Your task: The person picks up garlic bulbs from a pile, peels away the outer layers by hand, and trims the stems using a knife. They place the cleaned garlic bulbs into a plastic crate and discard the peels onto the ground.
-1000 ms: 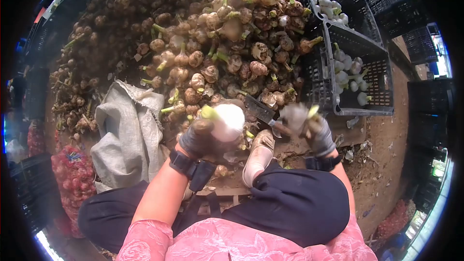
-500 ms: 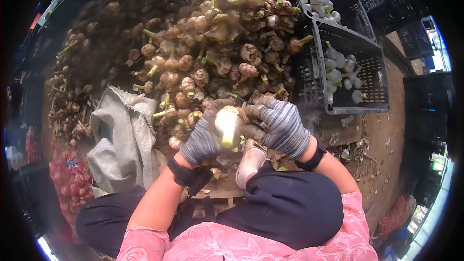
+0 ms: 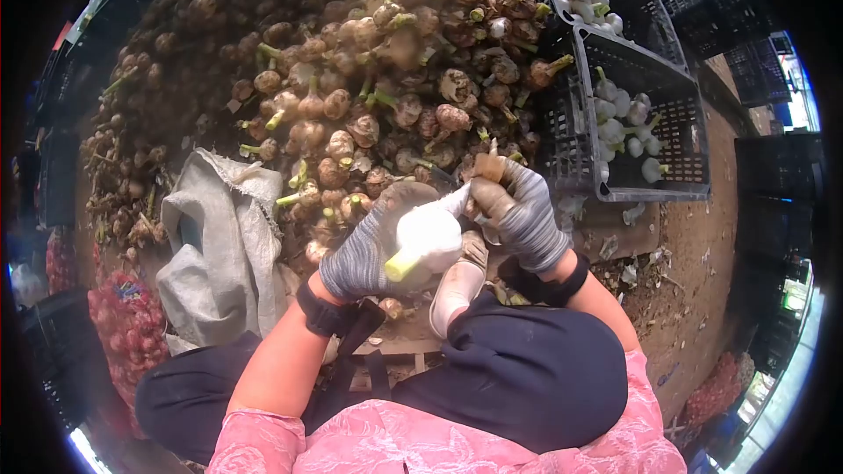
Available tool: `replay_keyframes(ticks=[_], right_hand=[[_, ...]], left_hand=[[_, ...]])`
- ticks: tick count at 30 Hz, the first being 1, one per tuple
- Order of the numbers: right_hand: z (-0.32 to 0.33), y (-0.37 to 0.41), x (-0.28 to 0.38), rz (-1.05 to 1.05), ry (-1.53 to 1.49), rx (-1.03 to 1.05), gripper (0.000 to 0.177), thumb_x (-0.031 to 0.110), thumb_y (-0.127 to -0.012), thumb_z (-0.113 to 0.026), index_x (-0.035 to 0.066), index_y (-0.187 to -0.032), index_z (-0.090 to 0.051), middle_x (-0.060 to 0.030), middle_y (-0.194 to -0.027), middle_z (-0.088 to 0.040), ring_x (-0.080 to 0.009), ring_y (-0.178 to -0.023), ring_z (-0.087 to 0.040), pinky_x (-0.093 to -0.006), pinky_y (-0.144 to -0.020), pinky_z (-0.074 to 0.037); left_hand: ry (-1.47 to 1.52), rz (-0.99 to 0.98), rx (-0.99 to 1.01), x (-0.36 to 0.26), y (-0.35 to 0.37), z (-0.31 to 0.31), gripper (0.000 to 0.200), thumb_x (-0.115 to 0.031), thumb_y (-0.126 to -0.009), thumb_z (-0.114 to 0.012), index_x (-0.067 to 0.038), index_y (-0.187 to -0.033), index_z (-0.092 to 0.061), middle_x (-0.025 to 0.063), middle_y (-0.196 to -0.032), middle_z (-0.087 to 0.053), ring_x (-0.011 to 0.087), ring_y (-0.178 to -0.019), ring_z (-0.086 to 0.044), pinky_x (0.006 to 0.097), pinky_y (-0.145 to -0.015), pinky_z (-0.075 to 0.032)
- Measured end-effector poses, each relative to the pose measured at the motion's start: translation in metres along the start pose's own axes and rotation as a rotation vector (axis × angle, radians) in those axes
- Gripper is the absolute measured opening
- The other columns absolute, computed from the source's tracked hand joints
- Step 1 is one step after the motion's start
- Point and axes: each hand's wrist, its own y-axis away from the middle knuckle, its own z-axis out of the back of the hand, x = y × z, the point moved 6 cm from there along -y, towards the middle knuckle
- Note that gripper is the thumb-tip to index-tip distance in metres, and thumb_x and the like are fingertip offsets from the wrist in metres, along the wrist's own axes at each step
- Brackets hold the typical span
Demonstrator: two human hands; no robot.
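Note:
My left hand [image 3: 364, 241], in a grey striped glove, is closed around a garlic bulb [image 3: 428, 235]. The bulb is bright white, and its cut green stem points down and left. My right hand [image 3: 522, 215], gloved the same way with brown-stained fingers, is closed beside it, pinching a strip of garlic skin [image 3: 457, 200] that stretches from the bulb's upper right side. Just beyond both hands rises a heap of unpeeled, soil-brown garlic [image 3: 338, 136].
Two black crates [image 3: 645, 195] holding white garlic bulbs [image 3: 619, 114] stand at the right. A pale sack [image 3: 211, 254] lies left of my hands, near a red net bag [image 3: 127, 320] of garlic. Skin scraps [image 3: 632, 276] litter the ground. My shoe [image 3: 457, 294] is below the hands.
The bulb has tilted, its stem swinging from downward to lower left, and more white shows. My right hand has drawn slightly away from it, pulling a skin strip outward.

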Motion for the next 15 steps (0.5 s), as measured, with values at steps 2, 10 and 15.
replay_keyframes(ticks=[2, 10, 15], right_hand=[[0.002, -0.004, -0.015, -0.075, -0.131, 0.102, 0.021, 0.012, -0.080, -0.063, 0.002, -0.098, -0.059, -0.0024, -0.085, -0.061, -0.0117, -0.076, -0.057, -0.0257, -0.070, -0.048], [-0.015, -0.002, 0.014, 0.302, 0.179, 0.103, 0.018, 0.009, -0.077, -0.067, 0.004, -0.093, -0.060, -0.0025, -0.085, -0.059, -0.0086, -0.076, -0.055, -0.0240, -0.070, -0.045], [-0.015, 0.002, 0.013, 0.265, 0.180, 0.138, 0.012, 0.003, -0.079, -0.061, 0.002, -0.090, -0.058, -0.0025, -0.084, -0.058, -0.0096, -0.076, -0.054, -0.0233, -0.068, -0.045]], left_hand=[[-0.061, -0.006, 0.062, 0.002, 0.002, -0.002, 0.085, -0.025, -0.059, -0.080, -0.003, -0.127, -0.033, 0.0073, -0.116, -0.048, 0.0176, -0.109, -0.046, 0.0330, -0.095, -0.037], [0.102, -0.073, -0.231, 0.018, 0.001, 0.005, 0.058, -0.019, -0.074, -0.069, -0.002, -0.121, -0.040, 0.0065, -0.108, -0.053, 0.0171, -0.098, -0.052, 0.0297, -0.086, -0.045], [0.945, 0.196, -0.360, 0.032, 0.002, -0.013, 0.057, -0.033, -0.073, -0.070, -0.002, -0.116, -0.049, 0.0023, -0.091, -0.057, 0.0123, -0.080, -0.055, 0.0241, -0.073, -0.046]])
